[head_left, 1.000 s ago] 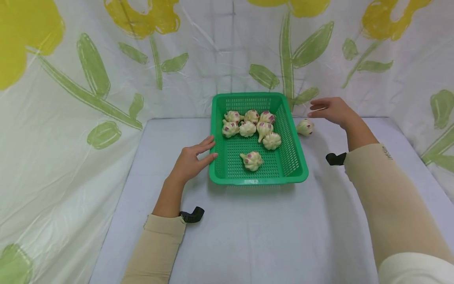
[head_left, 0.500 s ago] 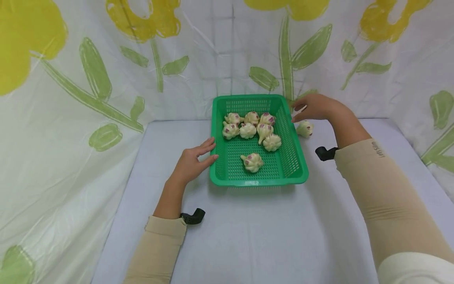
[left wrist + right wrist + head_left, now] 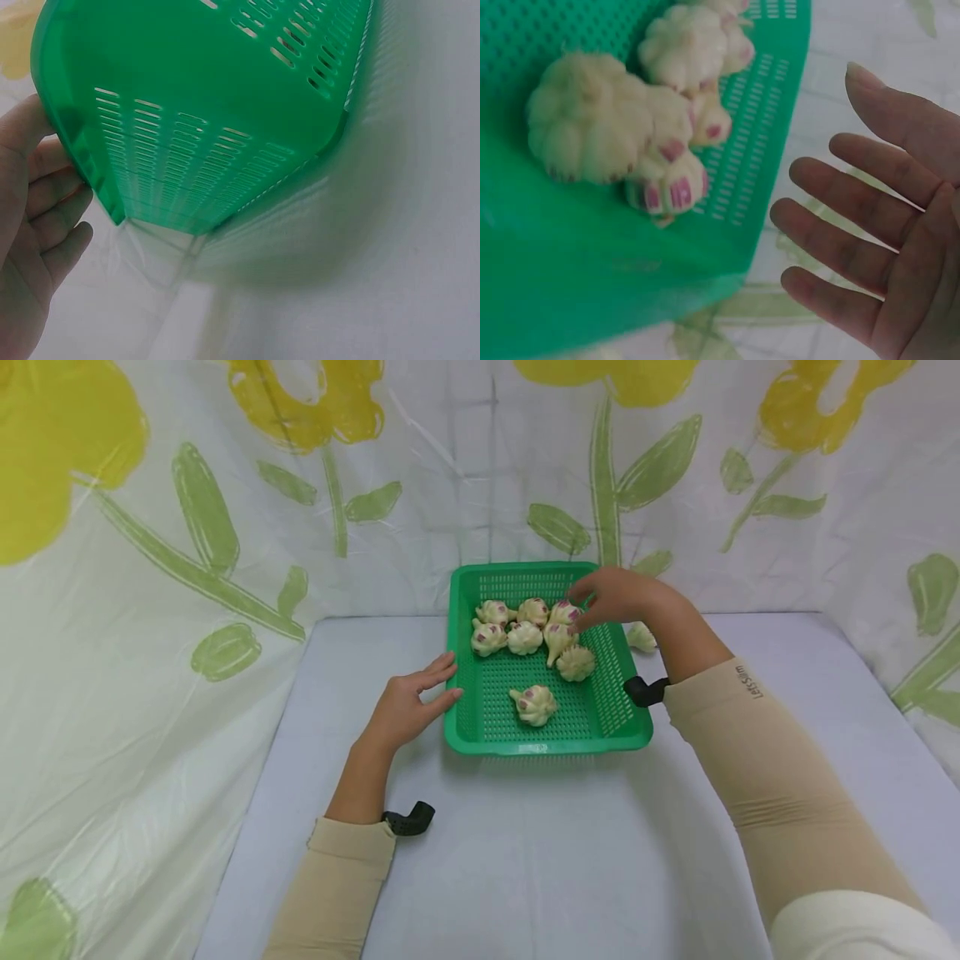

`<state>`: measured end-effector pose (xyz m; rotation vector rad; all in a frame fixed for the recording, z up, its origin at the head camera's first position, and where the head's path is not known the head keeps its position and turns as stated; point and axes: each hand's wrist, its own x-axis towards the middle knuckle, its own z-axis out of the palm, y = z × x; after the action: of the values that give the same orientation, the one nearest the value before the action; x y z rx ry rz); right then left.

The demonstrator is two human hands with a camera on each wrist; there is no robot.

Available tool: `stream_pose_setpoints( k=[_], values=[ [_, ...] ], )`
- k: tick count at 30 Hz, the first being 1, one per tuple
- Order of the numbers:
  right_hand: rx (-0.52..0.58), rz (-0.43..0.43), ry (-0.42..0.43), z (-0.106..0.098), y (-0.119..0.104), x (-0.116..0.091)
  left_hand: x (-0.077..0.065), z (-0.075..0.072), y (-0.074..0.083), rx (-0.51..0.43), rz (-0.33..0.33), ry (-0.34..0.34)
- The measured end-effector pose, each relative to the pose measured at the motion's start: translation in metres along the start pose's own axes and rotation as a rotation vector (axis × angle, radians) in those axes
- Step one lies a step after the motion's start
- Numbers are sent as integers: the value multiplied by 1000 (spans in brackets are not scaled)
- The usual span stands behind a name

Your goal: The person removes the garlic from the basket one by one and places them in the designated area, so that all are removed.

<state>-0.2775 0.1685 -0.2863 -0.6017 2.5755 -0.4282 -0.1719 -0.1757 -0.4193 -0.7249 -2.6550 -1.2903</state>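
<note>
A green plastic basket (image 3: 547, 747) with slotted walls stands on the table. Inside, several garlic bulbs (image 3: 524, 637) with purple patches cluster at the back, and one garlic bulb (image 3: 534, 705) lies apart toward the front. My left hand (image 3: 408, 703) touches the left rim with its fingers fairly straight; the left wrist view shows the fingertips against that rim (image 3: 75, 161). Over the back right of the basket is my right hand (image 3: 618, 597), above the bulbs. In the right wrist view the right hand (image 3: 877, 232) has spread fingers and holds nothing.
One more garlic bulb (image 3: 641, 637) lies on the table right of the basket, partly behind the right wrist. A white sheet with painted flowers (image 3: 487, 468) hangs behind and at the sides. The table (image 3: 525, 860) has a pale cover.
My right hand has moved left, from above the loose bulb beside the basket to over the bulbs inside. The left hand stays at the rim. The bulbs lie as before.
</note>
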Motion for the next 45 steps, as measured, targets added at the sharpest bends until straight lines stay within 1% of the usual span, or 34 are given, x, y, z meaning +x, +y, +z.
stream_pose_setpoints(
  k=[7, 14, 18, 20, 25, 32, 38, 45],
  values=[
    [65, -47, -31, 16, -8, 20, 0, 0, -1, 4, -8, -6],
    [177, -95, -30, 34, -12, 39, 0, 0, -2, 18, -4, -4],
    [187, -102, -65, 44, -15, 46, 1, 0, -2, 14, 4, -5],
    [165, -103, -89, 48, -18, 48, 1, 0, -1, 10, 8, -5],
    [108, -97, -171, 55, -23, 54, 1, 0, -2, 9, 1, -5],
    [168, -67, -376, 63, -25, 61, 2, 0, -3, 22, 6, -5],
    [160, -30, -524, 68, -26, 63, 2, 0, -2, 16, 8, -5],
    [170, -1, -621, 70, -28, 65, 1, 0, -1, 6, 6, -6]
  ],
)
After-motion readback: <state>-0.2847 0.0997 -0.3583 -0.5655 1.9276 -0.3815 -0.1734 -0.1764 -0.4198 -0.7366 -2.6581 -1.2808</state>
